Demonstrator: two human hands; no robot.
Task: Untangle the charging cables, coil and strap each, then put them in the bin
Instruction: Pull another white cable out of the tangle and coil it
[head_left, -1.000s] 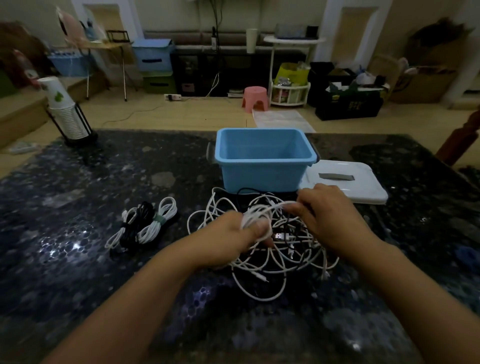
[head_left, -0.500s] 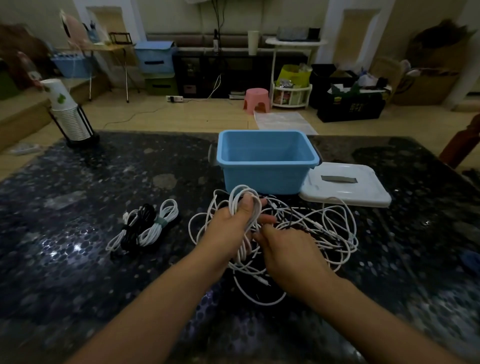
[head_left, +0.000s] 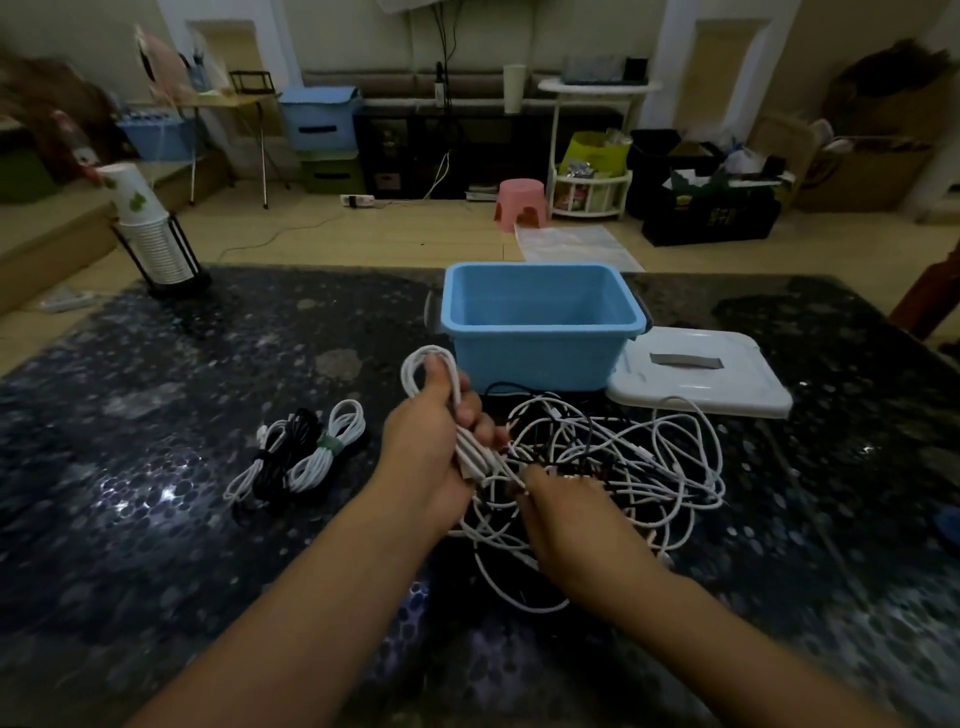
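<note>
— What has the left hand (head_left: 431, 452) got?
— Its fingers are curled tight round a white coil (head_left: 441, 395) of folded cable loops, raised above the dark table (head_left: 156, 415).

— And the right hand (head_left: 566, 519)?
— Fingers bent into the tangle of white and black cables (head_left: 623, 457); whether they pinch a strand cannot be told.

— Where does the tangle lie?
— At 6 o'clock of the empty blue bin (head_left: 540, 322). Strapped bundles (head_left: 301, 452) lie at 9 o'clock of the hands, a white lid (head_left: 701, 379) at 3 o'clock of the bin.
</note>
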